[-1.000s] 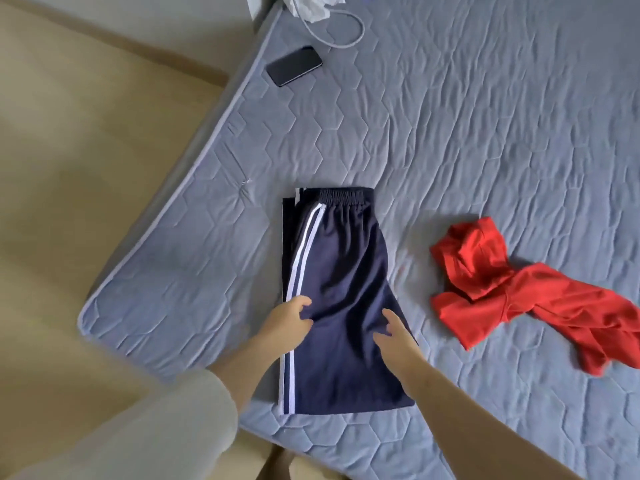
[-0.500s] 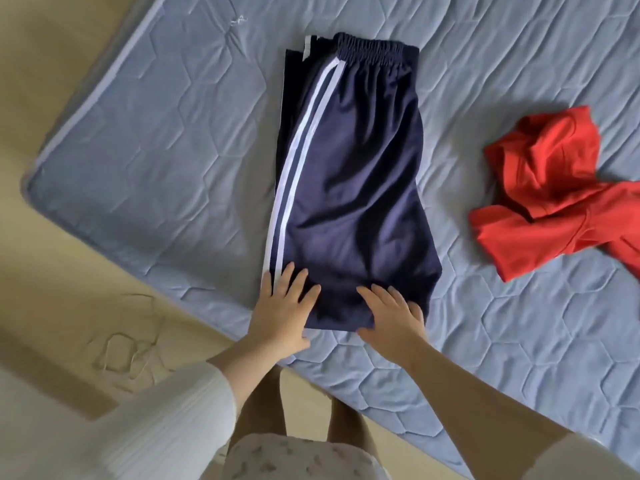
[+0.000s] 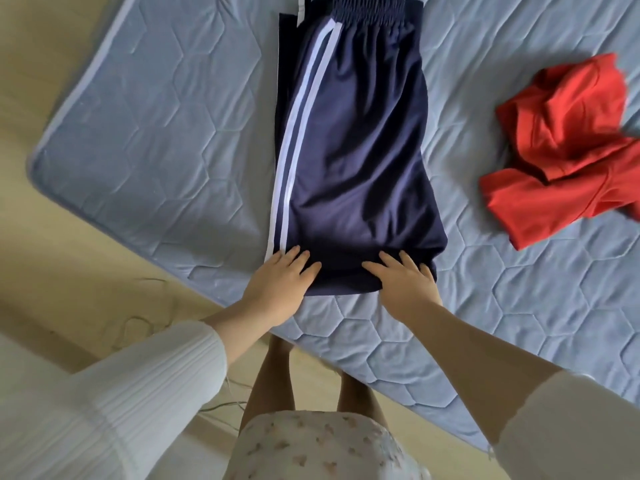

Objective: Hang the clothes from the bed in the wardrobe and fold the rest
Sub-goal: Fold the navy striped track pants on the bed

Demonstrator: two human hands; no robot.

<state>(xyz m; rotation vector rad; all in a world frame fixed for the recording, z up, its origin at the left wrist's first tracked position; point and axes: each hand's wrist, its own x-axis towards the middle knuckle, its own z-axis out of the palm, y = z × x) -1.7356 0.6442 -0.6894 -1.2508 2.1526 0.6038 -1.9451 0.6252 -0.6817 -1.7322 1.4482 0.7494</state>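
Both hands lie flat on the near hem of one pair of navy shorts (image 3: pixel 353 150). On the left hand (image 3: pixel 280 282) the fingers are straight and a little spread, and they press on the corner where the white stripes end. On the right hand (image 3: pixel 403 282) the fingers are also straight, and they press on the other corner of the hem. Neither hand is curled around the cloth; the two hands are apart, with a strip of dark hem between them.

These shorts are folded lengthwise and lie on the bed (image 3: pixel 156 133), which has a grey-blue quilted cover with a hexagon pattern. Their elastic waistband (image 3: pixel 367 10) points away from the person, at the top edge of the view. Two white stripes (image 3: pixel 298 133) run along the left side of the shorts, from the waistband to the hem.

One red garment (image 3: pixel 561 143) lies crumpled on the cover to the right, well apart from the shorts. I count two pieces of clothing on the bed.

Two white ribbed sleeves (image 3: pixel 138 393) are pushed up on the forearms. Below, a floral skirt (image 3: pixel 322 448) and two legs stand on the beige floor (image 3: pixel 52 254) beside the corner of the bed.
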